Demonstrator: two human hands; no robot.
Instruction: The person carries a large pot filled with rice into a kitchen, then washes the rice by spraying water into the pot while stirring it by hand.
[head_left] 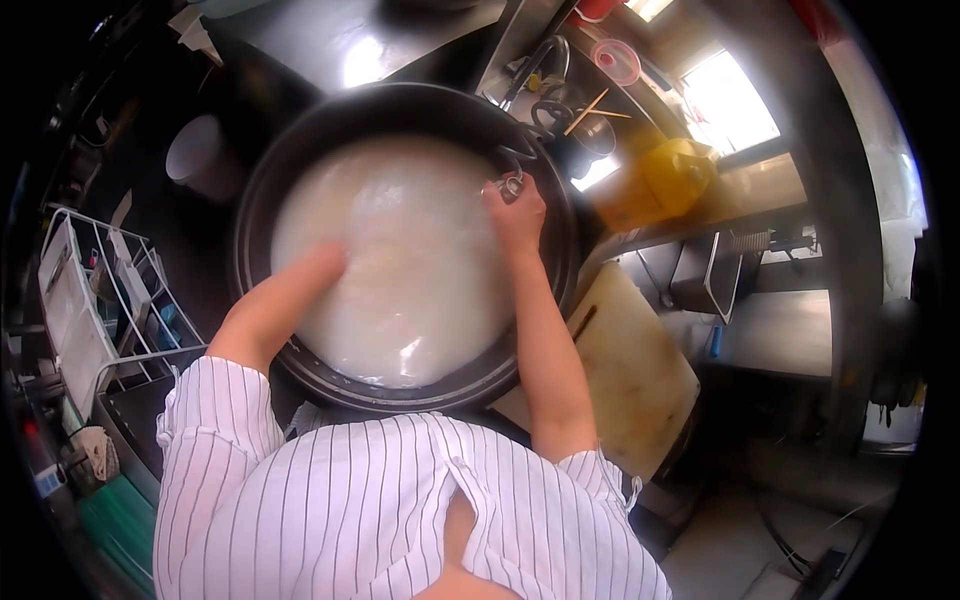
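A large dark round pot (262, 200) holds cloudy, milky white liquid (400, 290). My left hand (330, 262) is dipped into the liquid at the left of the pot, its fingers hidden below the surface. At the upper right of the pot, my right hand (515, 210) is closed around a small metal fitting (513, 184), which looks like a faucet end or handle. The rest of that metal piece is partly hidden by my fingers.
A yellow container (665, 185) and a metal bowl with chopsticks (597, 135) are at the upper right. A stained cutting board (635, 370) lies right of the pot. A white bucket (200, 150) and a wire rack (120, 290) are at the left.
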